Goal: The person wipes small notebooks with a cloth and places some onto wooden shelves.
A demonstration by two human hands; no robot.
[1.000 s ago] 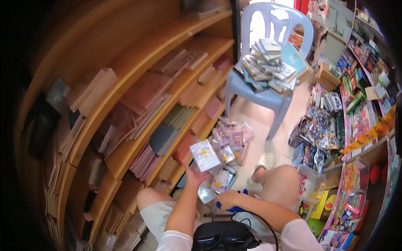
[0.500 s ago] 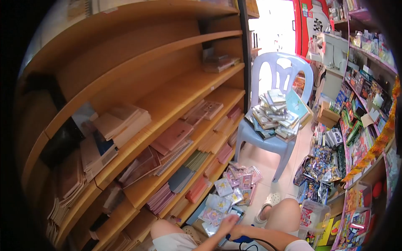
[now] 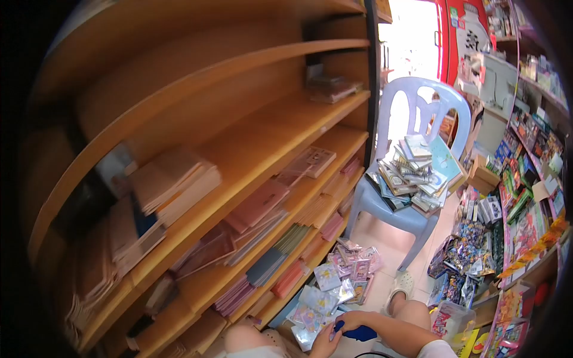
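Low in the view, my two hands meet above the floor. My right hand (image 3: 353, 320) is closed on a dark blue cloth (image 3: 361, 333), which hangs below its fingers. My left hand (image 3: 325, 342) is closed at the near end of the same cloth; its fingertips are partly hidden. A black cord (image 3: 373, 354) curves below the cloth. Just beyond my hands lie plastic-wrapped notebooks (image 3: 317, 299) in a pile, with more pink packs (image 3: 357, 264) behind them on the floor.
Wooden shelves (image 3: 256, 152) with stacked notebooks fill the left. A light blue plastic chair (image 3: 391, 206) bears a heap of books (image 3: 412, 170). On the right stand crowded shelves (image 3: 525, 197), heaped packets (image 3: 468, 250) and a clear plastic bin (image 3: 456, 316).
The view has shifted, so the chair and shelves sit further right. My hands have turned, and more of the blue cloth now shows below my right hand.
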